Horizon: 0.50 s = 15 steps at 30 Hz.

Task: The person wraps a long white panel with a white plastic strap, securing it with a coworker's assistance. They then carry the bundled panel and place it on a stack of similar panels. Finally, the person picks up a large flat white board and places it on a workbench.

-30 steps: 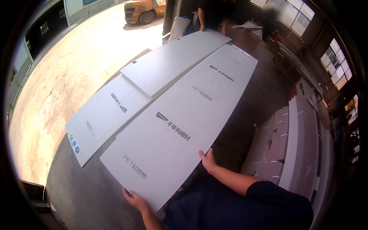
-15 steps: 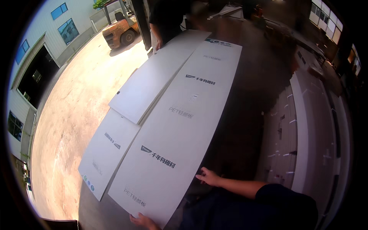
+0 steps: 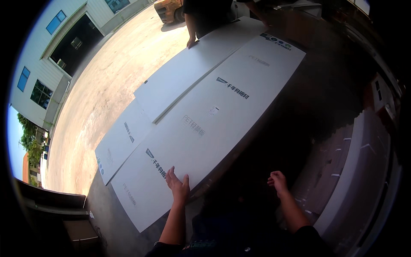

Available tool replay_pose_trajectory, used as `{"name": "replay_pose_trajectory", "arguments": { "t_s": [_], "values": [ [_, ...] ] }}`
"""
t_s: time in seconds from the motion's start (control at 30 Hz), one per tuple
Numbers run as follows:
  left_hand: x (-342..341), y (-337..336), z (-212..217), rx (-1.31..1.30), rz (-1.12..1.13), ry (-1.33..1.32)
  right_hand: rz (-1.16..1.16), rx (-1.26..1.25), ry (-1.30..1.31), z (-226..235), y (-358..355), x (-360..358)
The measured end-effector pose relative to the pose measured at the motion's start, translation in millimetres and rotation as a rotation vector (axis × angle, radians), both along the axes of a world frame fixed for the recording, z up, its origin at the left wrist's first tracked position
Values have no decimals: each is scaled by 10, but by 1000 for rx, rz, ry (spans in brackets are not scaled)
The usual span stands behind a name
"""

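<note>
A long white panel board (image 3: 231,115) with dark printing lies slantwise before me. My left hand (image 3: 177,186) is over its near right part, thumb and fingers spread, holding nothing; whether the palm touches the board I cannot tell. Away from the board's right edge, my right hand (image 3: 278,182) hangs in the air with fingers loosely curled in and nothing visible in them. Left of the long board lies a plain white panel (image 3: 192,70), overlapping a printed white panel (image 3: 117,143) nearer to me.
At the far end a person in dark clothes (image 3: 209,17) has one hand (image 3: 191,42) at the plain panel's edge. Stacked boards (image 3: 329,165) stand to my right. Sunlit ground (image 3: 102,103), a building (image 3: 32,81) and an orange forklift (image 3: 169,10) are beyond on the left.
My left hand has left the board's near end and come over its face, opening. My right hand has come off the right edge and moved right. The view has turned.
</note>
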State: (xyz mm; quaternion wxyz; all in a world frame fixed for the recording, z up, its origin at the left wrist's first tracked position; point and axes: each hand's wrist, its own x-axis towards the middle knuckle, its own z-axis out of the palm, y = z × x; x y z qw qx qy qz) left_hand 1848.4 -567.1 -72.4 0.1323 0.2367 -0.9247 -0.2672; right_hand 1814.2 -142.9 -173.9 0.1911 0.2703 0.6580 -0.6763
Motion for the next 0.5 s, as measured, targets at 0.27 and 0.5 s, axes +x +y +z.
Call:
{"name": "replay_pose_trajectory", "arguments": {
  "t_s": [0.27,0.5],
  "values": [
    [-424,388,143,5,-57,4,-185,-7,-103,-296,682,51],
    [-1157,743,43,34,-98,41,-101,-9,-179,-718,805,109]
  ]
}}
